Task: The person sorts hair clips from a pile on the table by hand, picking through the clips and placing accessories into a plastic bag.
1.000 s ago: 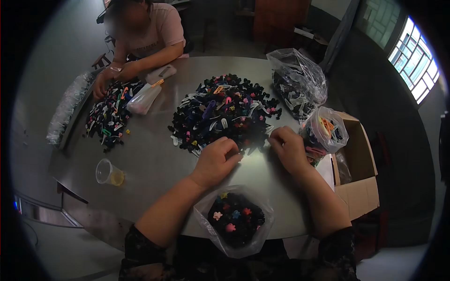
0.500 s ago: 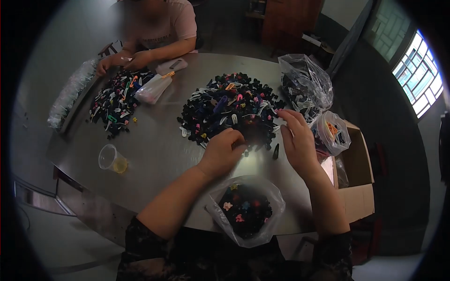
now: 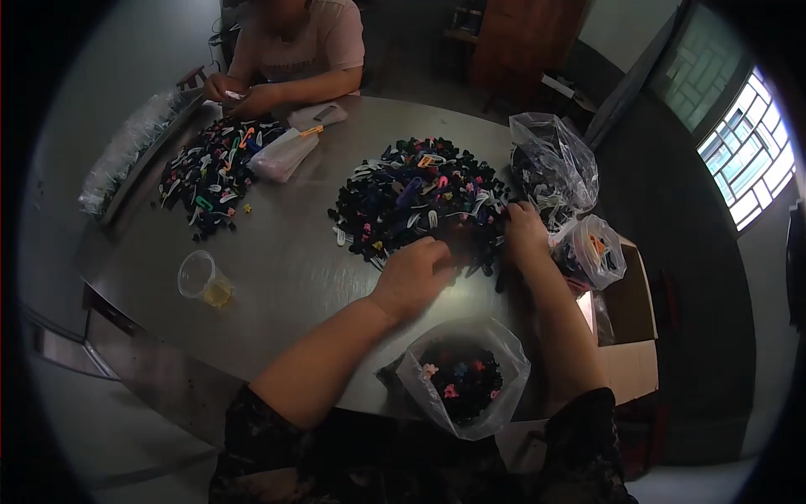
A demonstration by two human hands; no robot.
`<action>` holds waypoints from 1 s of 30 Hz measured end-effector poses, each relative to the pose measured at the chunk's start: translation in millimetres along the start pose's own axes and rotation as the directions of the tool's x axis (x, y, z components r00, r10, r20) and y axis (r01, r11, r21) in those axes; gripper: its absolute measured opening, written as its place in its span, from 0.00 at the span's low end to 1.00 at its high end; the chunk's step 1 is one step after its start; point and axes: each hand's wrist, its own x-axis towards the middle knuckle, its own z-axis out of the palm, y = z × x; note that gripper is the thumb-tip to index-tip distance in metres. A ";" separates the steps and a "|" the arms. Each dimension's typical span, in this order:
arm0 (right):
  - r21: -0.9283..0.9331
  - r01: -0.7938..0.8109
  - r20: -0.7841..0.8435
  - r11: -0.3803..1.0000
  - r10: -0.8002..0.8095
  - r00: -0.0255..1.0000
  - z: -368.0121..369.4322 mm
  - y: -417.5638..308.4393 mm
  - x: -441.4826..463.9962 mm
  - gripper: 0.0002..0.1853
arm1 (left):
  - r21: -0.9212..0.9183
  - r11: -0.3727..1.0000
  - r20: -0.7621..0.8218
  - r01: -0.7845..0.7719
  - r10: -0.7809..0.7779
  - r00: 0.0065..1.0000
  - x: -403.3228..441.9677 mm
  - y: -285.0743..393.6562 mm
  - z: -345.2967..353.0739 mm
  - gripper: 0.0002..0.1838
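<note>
A mixed pile of small hair clips [image 3: 403, 197], black with white, purple and pink ones among them, lies on the metal table [image 3: 294, 336]. At the pile's near edge is my left hand [image 3: 416, 275], its fingers curled and partly hidden; whatever they hold does not show. My right hand [image 3: 527, 235] touches the pile's right edge with fingers bent together, their tips hidden among the clips. Closer to me, an open clear plastic bag [image 3: 512, 361] contains small black flower-shaped clips with several pink, red and blue ones.
Right of the pile stand a large clear bag [image 3: 558, 160], a smaller bag of clips [image 3: 598, 252] and a cardboard box [image 3: 634, 365]. On the left are a plastic cup [image 3: 200, 277] with yellowish liquid and another clip pile [image 3: 218, 168]. Across the table sits a person [image 3: 302, 50].
My right hand has drawn its fingers together and closed in on the pile's right edge. My left hand stays at the near edge, curled. The whole view has shifted slightly.
</note>
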 end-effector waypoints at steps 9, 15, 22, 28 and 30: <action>0.383 0.148 0.120 0.912 -0.208 0.971 -60.2 -32.2 -57.9 0.12 | -0.031 0.999 0.020 0.011 -0.010 1.000 0.7 1.7 -1.6 0.12; 0.615 -0.009 0.080 0.789 -0.052 0.995 -50.2 -13.8 -65.9 0.12 | -0.092 0.995 0.017 0.034 -0.032 0.999 1.7 7.3 -8.0 0.08; 0.818 -0.082 0.092 0.570 0.011 0.996 -37.0 -8.8 -66.2 0.11 | -0.071 0.997 0.035 0.009 -0.006 0.999 3.6 10.1 -13.6 0.10; 0.814 -0.101 0.049 0.573 0.107 0.993 -22.5 -6.5 -66.7 0.11 | -0.435 0.887 -0.035 0.152 -0.185 0.982 6.1 37.2 -45.7 0.11; 0.784 -0.064 0.004 0.617 0.098 0.995 -15.3 -2.5 -68.9 0.11 | -0.458 0.885 -0.099 0.083 -0.143 0.985 0.6 55.8 -71.8 0.11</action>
